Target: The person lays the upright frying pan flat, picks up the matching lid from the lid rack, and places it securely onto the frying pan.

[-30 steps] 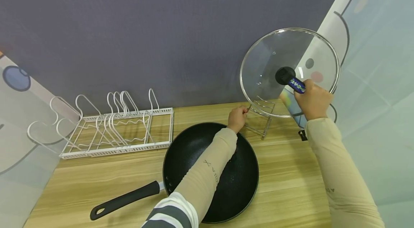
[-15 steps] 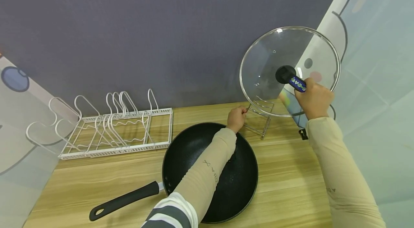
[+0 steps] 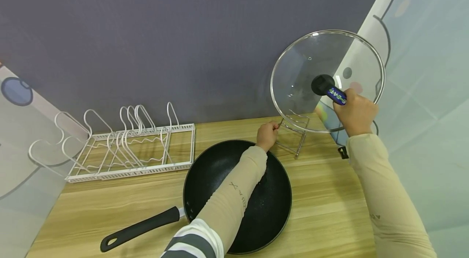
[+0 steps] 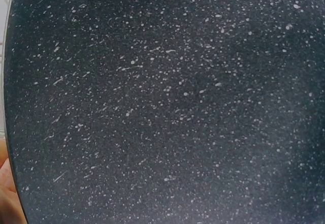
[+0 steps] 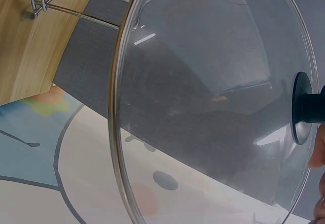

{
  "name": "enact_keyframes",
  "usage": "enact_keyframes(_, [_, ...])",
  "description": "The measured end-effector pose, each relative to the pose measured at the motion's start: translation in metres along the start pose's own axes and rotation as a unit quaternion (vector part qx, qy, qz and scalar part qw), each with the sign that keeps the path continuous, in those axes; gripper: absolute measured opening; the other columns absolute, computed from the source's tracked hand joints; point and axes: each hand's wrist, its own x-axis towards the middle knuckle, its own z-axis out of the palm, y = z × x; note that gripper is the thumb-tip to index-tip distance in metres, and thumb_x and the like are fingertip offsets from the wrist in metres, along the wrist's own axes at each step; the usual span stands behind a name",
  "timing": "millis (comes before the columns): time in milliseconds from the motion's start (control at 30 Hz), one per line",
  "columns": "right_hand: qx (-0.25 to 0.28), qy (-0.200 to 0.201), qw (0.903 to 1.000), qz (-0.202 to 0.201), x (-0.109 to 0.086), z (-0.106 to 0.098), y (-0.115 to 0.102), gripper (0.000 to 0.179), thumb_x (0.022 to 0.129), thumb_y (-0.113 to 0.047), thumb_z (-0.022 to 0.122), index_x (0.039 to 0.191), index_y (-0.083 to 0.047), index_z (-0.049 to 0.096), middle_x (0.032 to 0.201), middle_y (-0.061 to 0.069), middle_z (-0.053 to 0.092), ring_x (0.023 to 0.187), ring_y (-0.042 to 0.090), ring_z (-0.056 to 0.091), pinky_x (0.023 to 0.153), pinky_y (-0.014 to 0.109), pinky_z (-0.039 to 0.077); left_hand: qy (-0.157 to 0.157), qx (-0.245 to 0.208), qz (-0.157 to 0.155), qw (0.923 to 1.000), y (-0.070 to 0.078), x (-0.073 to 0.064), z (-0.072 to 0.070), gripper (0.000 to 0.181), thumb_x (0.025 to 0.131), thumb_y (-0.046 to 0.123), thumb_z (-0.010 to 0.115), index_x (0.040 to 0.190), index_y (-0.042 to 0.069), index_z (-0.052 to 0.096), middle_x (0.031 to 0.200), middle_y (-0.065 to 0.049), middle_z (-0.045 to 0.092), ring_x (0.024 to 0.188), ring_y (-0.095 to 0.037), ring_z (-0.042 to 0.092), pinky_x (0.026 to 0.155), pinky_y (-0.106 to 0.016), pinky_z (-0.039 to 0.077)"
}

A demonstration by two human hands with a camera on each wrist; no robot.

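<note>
My right hand (image 3: 355, 111) grips the black-and-blue handle (image 3: 335, 94) of a round glass lid (image 3: 304, 54) with a metal rim. Tilted up on edge, the lid overlaps a small wire rack (image 3: 300, 144) at the back right of the table; in the right wrist view, the rack's wires (image 5: 86, 16) meet the lid's rim (image 5: 115, 107). With its fingers curled, my left hand (image 3: 266, 135) pinches the rack's left end. Below my left forearm lies a black frying pan (image 3: 272, 205), whose speckled inside (image 4: 167, 102) fills most of the left wrist view.
A white wire dish rack (image 3: 179, 165) with upright loops stands at the back left. The pan's long handle (image 3: 141, 228) points to the lower left. A grey wall (image 3: 220, 46) closes off the back of the wooden table (image 3: 326, 209), and a small black clip-like piece (image 3: 342, 152) sits at its right edge.
The head view shifts very slightly. Both hands, the lid and the wire rack keep their places relative to each other.
</note>
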Motion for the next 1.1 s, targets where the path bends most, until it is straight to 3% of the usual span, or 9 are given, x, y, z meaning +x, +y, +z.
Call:
enact_keyframes(433, [0.001, 0.002, 1.0000, -0.006, -0.002, -0.002, 0.000, 0.017, 0.078, -0.012, 0.055, 0.071, 0.003, 0.054, 0.055, 0.026, 0.056, 0.039, 0.040, 0.045, 0.036, 0.050, 0.028, -0.016, -0.044, -0.021, 0.9987, -0.004, 0.001, -0.008, 0.011, 0.088, 0.014, 0.066, 0.097, 0.010, 0.071, 0.093, -0.002, 0.073, 0.084, -0.015, 0.068, 0.071, -0.022, 0.051])
enact_keyframes(800, [-0.007, -0.007, 0.9999, -0.005, -0.004, -0.004, 0.001, 0.018, 0.079, -0.014, 0.058, 0.072, 0.003, 0.056, 0.056, 0.026, 0.058, 0.039, 0.040, 0.046, 0.036, 0.051, 0.030, -0.025, -0.036, -0.028, 0.9987, -0.012, 0.003, -0.017, 0.011, 0.089, 0.014, 0.064, 0.097, 0.009, 0.070, 0.092, -0.002, 0.072, 0.081, -0.015, 0.066, 0.069, -0.020, 0.050])
enact_keyframes(1100, [-0.004, -0.013, 0.9999, -0.006, -0.005, -0.005, -0.001, 0.016, 0.078, -0.012, 0.057, 0.074, 0.004, 0.057, 0.057, 0.026, 0.058, 0.039, 0.040, 0.046, 0.036, 0.051, 0.030, -0.022, -0.020, -0.016, 0.9994, -0.017, 0.007, -0.027, 0.017, 0.089, 0.018, 0.064, 0.102, 0.009, 0.070, 0.094, -0.001, 0.073, 0.085, -0.015, 0.067, 0.074, -0.024, 0.051])
